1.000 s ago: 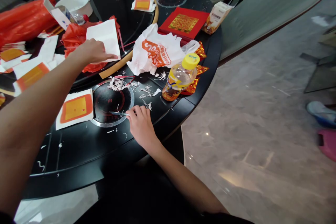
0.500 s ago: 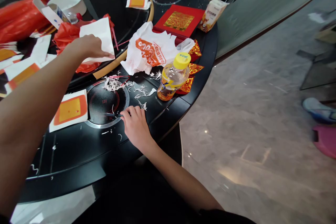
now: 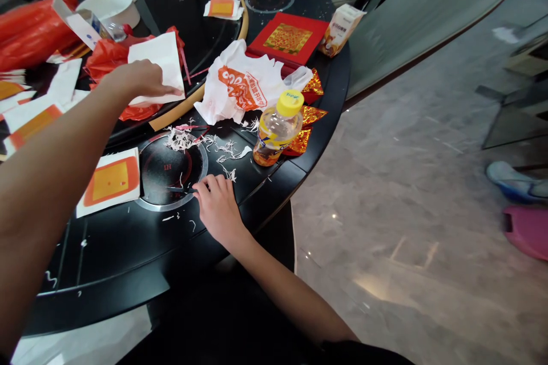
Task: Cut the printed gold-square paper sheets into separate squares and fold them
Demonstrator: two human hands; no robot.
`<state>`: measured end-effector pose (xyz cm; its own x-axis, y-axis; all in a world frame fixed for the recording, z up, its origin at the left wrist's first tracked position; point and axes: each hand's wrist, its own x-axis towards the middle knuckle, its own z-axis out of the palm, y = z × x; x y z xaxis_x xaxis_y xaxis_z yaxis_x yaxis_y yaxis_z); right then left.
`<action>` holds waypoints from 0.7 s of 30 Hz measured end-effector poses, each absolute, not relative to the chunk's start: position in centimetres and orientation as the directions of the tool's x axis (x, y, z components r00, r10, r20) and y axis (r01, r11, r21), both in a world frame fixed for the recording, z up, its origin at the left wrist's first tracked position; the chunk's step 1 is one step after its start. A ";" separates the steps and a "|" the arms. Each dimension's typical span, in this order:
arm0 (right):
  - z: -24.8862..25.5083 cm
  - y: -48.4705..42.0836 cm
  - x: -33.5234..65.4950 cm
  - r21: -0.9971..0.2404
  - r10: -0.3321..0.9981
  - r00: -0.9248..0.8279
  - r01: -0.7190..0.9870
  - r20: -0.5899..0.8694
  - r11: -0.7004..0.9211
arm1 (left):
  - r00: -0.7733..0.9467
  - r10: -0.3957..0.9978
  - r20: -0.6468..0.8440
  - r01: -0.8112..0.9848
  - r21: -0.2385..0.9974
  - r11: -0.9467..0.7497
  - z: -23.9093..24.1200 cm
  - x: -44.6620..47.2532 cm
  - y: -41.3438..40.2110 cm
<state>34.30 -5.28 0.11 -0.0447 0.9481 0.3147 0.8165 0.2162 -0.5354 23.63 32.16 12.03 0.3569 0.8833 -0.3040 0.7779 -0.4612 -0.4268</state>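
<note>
My left hand point(image 3: 137, 78) reaches out over the black round table point(image 3: 128, 251) and pinches the lower edge of a white paper sheet point(image 3: 159, 60) that lies on a red plastic bag point(image 3: 103, 56). My right hand point(image 3: 218, 205) rests on the table by the round hob ring point(image 3: 169, 170), fingers curled on the handle of small scissors point(image 3: 180, 189) whose blades point left across the ring. White paper shreds point(image 3: 188, 138) lie scattered along the ring's far edge.
A yellow-capped drink bottle point(image 3: 277, 128) lies tilted beside gold foil pieces point(image 3: 309, 114). A white-and-orange plastic bag point(image 3: 244, 86), a red box point(image 3: 287, 39), a small carton point(image 3: 340, 28), orange-printed paper squares point(image 3: 110, 181) and a white bowl point(image 3: 108, 4) sit around. The table edge drops to the floor on the right.
Both hands keep their places on the paper and on the scissors. The view has drifted slightly, shifting everything a little to the left.
</note>
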 end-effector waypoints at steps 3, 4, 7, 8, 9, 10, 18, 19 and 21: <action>0.1 -5.3 34.3 -0.532 0.949 -0.046 0.819 0.312 0.214 | 0.363 0.884 -0.293 0.778 -0.426 -0.461 12.2 23.8 31.7; 0.1 -5.3 34.3 -0.531 0.949 -0.046 0.820 0.311 0.213 | 0.363 0.885 -0.291 0.778 -0.428 -0.460 12.3 23.8 31.6; 0.0 -5.2 34.3 -0.532 0.950 -0.047 0.820 0.309 0.213 | 0.360 0.884 -0.299 0.768 -0.442 -0.463 12.5 23.9 31.4; 0.0 -5.2 34.3 -0.533 0.951 -0.048 0.819 0.307 0.213 | 0.361 0.884 -0.298 0.767 -0.444 -0.463 12.5 23.8 31.3; -0.1 -5.2 34.3 -0.534 0.951 -0.048 0.818 0.305 0.213 | 0.361 0.885 -0.293 0.770 -0.442 -0.460 12.5 23.8 31.3; -0.1 -5.2 34.3 -0.536 0.952 -0.047 0.817 0.304 0.211 | 0.362 0.889 -0.281 0.777 -0.436 -0.454 12.5 23.8 31.2; -0.1 -5.2 34.2 -0.545 0.952 -0.033 0.814 0.304 0.202 | 0.399 0.882 -0.251 0.816 -0.341 -0.466 11.9 23.9 31.3; -0.1 -5.2 34.2 -0.544 0.951 -0.029 0.815 0.307 0.201 | 0.408 0.879 -0.246 0.816 -0.333 -0.472 12.0 23.9 31.3; -0.1 -5.2 34.2 -0.540 0.950 -0.026 0.818 0.311 0.199 | 0.448 0.867 -0.219 0.817 -0.293 -0.496 12.1 23.8 31.2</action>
<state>34.21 -5.23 -0.08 -0.0259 0.9500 0.3111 0.8178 0.1991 -0.5399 23.83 31.19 12.10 0.4476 0.8669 -0.2194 0.8174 -0.4961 -0.2928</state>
